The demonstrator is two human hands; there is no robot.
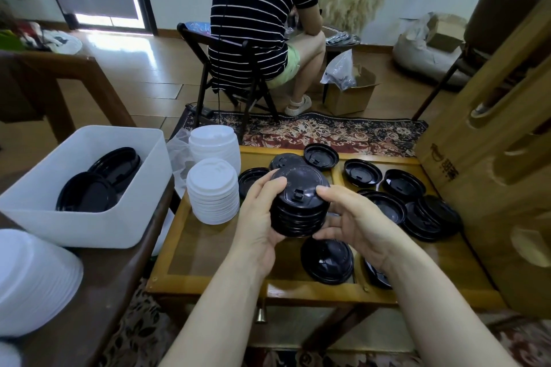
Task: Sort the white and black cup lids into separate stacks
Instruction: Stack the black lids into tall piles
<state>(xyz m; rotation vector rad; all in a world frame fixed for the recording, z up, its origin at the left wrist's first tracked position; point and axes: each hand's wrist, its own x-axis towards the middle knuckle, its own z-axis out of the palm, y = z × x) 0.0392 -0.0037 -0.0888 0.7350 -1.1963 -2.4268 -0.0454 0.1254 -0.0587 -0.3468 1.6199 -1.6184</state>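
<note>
Gripping a black lid stack (299,202) between left hand (258,217) and right hand (354,222) above the surface's (208,247) middle, the person is mid-gathering; next comes adding a loose black lid (327,259) beneath, white stacks (213,191) finished at the left edge.

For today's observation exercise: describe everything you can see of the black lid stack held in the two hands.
The black lid stack is several glossy black plastic cup lids nested together, domed tops up, tilted slightly toward the camera. The top lid shows a small raised sip tab near its front edge. The left hand grips its left side and the right hand its right, holding it above the table, over loose black lids.
</note>
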